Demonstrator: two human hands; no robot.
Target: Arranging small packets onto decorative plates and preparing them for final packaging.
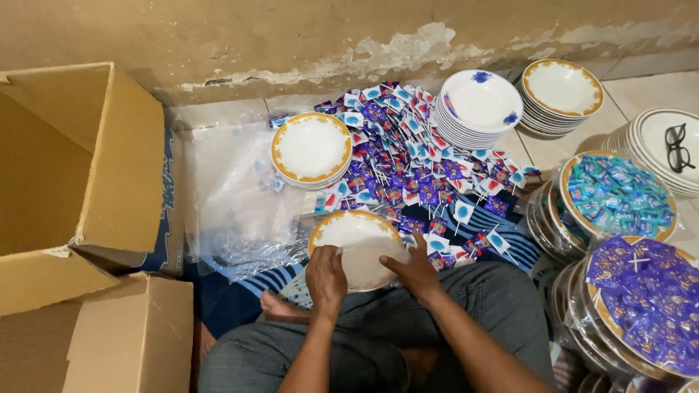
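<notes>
Left hand: fingers curled, resting on the near rim of a gold-rimmed white plate held in the lap; whether it grips cannot be told
Right hand: laid over the same plate's right edge, fingers bent onto it
Sweets heap: one loose pile of purple, blue and red wrapped lollipops on the floor just beyond the plate; too many to count
Empty plate stacks: three – gold-rimmed stack left of the heap, blue-flowered stack, second gold-rimmed stack by the wall
Filled wrapped plates: two clearly seen at right, one with teal sweets, one with purple sweets
Spectacles: one black pair on a dark-rimmed plate stack
Cardboard boxes: two at left, one open, one closed
</notes>
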